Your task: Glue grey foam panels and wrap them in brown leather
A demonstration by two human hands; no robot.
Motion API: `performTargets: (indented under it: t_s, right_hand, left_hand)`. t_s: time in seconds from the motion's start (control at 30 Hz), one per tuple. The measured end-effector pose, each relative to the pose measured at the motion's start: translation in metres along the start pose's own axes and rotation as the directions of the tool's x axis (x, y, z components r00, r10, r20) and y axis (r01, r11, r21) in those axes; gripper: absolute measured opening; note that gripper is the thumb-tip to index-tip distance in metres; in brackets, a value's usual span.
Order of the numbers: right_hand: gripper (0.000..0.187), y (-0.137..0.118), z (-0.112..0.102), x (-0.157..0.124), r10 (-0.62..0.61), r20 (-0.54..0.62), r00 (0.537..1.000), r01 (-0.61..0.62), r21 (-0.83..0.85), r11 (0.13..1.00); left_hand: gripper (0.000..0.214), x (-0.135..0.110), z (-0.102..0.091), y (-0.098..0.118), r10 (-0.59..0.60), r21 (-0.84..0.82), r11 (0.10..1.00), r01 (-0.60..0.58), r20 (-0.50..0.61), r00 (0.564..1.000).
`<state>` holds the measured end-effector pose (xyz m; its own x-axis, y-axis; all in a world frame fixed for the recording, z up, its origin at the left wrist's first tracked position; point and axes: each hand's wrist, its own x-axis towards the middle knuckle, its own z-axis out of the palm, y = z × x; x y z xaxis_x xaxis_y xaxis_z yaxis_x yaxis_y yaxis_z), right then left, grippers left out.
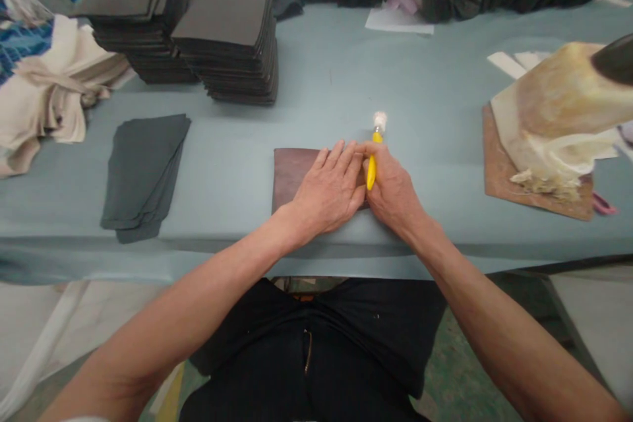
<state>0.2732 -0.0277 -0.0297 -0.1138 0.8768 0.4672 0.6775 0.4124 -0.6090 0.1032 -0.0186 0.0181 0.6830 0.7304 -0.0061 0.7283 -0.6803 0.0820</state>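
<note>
Trousers (306,349): dark cloth is showing on the near side of the brown sheet.
Brown sheet (289,175): it is lying flat on the blue-green table (326,86), its right part hidden by the hands; it is looking thin, light, smooth and bendable, perhaps leather-like, so its bare left edge is probably offering the best hold.
Left hand (331,191): it is resting palm down on the sheet, fingers extended, gripping nothing.
Right hand (390,188): it is closing around the brush at the sheet's right side.
Brush (372,168): pale bristles are pointing past the sheet's far edge; the slim yellow handle is seeming light and hard, best held mid-length.
Grey pieces (146,168): thin, matte panels are overlapping left of the sheet.
Stack (222,20): dark, blocky layers are rising beyond the sheet, leftward.
Pot (548,95): stained and crusted, it is sitting right of the sheet on a brown board (499,158).
</note>
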Motion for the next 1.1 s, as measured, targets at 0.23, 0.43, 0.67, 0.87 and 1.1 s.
performTargets:
  t_s: [0.23,0.43,0.67,0.87,1.1]
  right_hand:
    - [0.029,0.002,0.0,0.0,-0.009,0.001,1.0,0.009,-0.027,1.0]
    - [0.03,0.002,-0.002,0.0,0.005,0.015,1.0,-0.004,-0.035,0.999]
    - [0.032,0.001,-0.003,0.0,0.037,0.002,0.999,-0.037,-0.012,0.999]
    - [0.029,0.001,-0.004,0.0,0.008,0.007,1.0,-0.008,-0.009,1.0]
    - [0.028,0.002,-0.003,0.0,0.006,0.003,1.0,-0.006,-0.003,1.0]
  left_hand:
    - [0.07,-0.009,0.0,-0.006,-0.105,-0.007,0.995,0.104,-0.02,0.994]
    - [0.074,-0.029,-0.004,-0.029,-0.233,-0.034,0.972,0.233,-0.008,0.972]
    - [0.076,-0.042,-0.002,-0.044,-0.291,-0.097,0.953,0.286,-0.033,0.956]
    - [0.076,-0.044,-0.001,-0.05,-0.306,-0.153,0.942,0.299,-0.027,0.951]
    - [0.074,-0.045,0.001,-0.058,-0.31,-0.175,0.939,0.297,-0.05,0.949]
